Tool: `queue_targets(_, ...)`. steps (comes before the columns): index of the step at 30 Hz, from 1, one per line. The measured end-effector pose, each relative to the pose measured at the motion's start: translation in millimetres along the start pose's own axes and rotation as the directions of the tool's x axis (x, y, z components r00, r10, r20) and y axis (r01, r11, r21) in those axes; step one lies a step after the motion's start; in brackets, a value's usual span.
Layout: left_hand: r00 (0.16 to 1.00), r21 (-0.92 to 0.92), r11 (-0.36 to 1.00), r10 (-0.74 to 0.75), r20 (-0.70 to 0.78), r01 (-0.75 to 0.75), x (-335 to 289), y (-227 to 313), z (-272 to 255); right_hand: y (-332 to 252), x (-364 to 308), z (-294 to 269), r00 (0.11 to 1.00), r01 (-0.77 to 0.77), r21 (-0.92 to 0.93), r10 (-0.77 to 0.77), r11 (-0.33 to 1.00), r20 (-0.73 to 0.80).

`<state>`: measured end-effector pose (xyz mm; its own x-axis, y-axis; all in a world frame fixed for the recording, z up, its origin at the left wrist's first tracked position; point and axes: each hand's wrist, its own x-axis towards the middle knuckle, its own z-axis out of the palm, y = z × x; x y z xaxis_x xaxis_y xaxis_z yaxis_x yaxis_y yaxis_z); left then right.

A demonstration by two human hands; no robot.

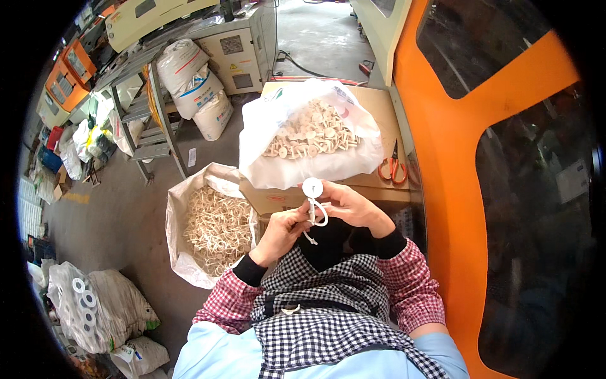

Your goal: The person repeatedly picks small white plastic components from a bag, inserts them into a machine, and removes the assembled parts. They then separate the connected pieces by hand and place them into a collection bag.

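Note:
In front of my body both hands hold one white plastic piece (312, 187), a round disc with a thin curved tail. My right hand (355, 205) pinches it by the disc end. My left hand (281, 232) has its fingers closed on the tail just below, and the tail's end hangs beneath the fingertips. Beyond the hands, a white sack (255, 142) lies open with many cream disc-and-stem parts (315, 132) in it. Down to the left stands another open sack (180, 249), full of thin, tangled cream pieces (214, 227).
A cardboard box (268, 197) supports the nearer sack; orange-handled scissors (392, 169) lie on its right side. An orange machine frame (451, 189) rises close on my right. A metal step stand (151, 151) and stacked full sacks (192, 85) stand at the far left. Bagged goods (120, 303) sit lower left.

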<state>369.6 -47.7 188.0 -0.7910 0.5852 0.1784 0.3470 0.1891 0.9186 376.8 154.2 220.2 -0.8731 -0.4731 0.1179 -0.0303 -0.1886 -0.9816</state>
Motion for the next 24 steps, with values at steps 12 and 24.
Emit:
queue_targets(12, 0.783, -0.859, 0.078, -0.459, 0.420, 0.506, -29, -4, 11, 9, -30, 56, 0.813, 0.327, -0.945, -0.514, 0.012, 0.275)
queue_targets(24, 0.965, -0.676, 0.690, -0.172, 0.197, 0.261, -17, 8, 6, 11, -48, 45, 0.936, 0.114, -0.253, -0.189, 0.961, -0.296)
